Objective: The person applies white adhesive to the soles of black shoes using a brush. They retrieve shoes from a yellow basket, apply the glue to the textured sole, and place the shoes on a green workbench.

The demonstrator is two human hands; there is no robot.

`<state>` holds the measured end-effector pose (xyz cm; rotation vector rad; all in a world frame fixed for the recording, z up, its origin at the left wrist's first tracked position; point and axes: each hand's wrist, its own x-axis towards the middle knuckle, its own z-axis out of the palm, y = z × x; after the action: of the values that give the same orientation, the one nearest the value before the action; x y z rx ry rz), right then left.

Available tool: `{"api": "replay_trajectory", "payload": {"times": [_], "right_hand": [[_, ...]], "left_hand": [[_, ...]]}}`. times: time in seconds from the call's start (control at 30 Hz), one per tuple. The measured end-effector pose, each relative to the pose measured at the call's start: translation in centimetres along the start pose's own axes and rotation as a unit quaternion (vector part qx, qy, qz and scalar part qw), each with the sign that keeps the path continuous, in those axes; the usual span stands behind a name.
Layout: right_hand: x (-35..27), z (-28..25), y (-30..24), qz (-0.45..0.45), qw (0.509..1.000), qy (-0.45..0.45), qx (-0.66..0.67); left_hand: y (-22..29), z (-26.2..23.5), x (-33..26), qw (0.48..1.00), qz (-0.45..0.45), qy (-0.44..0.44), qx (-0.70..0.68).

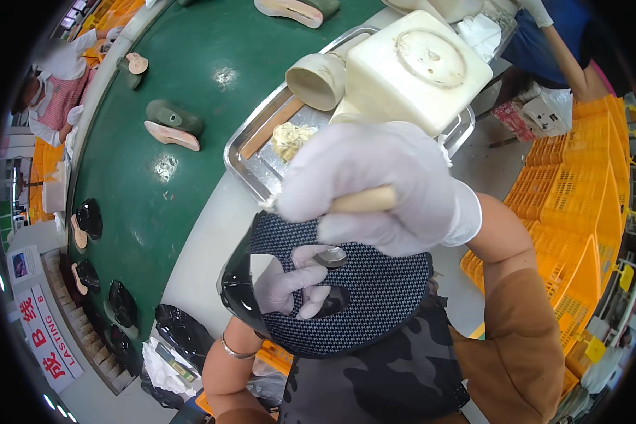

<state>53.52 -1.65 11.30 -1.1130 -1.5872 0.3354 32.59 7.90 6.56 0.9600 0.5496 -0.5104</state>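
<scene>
My right hand [389, 187], in a white glove, is closed round a tool with a short wooden handle [364, 200]. Its working end is hidden; a small white tuft shows by the fingers. Below it my left hand [290, 283], also gloved, has its fingers curled at a glossy black shoe upper [239, 291]. A shiny rounded bit shows at the fingertips. Around and under that hand lies a dark woven rounded piece [374, 304] over my lap; how it joins the upper is unclear. A metal tray [234, 152] with a yellowish lump [290, 140] stands just beyond.
The tray bears a square whitish container [424, 67], a round cup [316, 81] and a wooden strip [272, 127]. Shoe lasts [173, 124] and black uppers [124, 304] lie on the green belt [212, 42]. Orange crates [565, 212] stand at right. Co-workers [56, 106] are at far left and top right.
</scene>
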Motion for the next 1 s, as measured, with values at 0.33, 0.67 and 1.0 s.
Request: {"api": "replay_trajectory", "payload": {"times": [0.33,0.67,1.0], "right_hand": [[-1.4,-2.1,-0.1,0.134,0.985,-0.065,-0.090],[-1.7,0.4,1.2,0.109,0.994,0.011,0.001],[-2.6,2.0,2.1,0.068,0.985,0.142,0.066]], "left_hand": [[0.8,-0.4,-0.8,0.988,-0.069,0.091,0.102],[-0.9,-1.0,-2.1,0.957,-0.081,0.221,0.170],[-1.9,-0.4,-3.3,0.977,0.047,0.207,0.024]]}}
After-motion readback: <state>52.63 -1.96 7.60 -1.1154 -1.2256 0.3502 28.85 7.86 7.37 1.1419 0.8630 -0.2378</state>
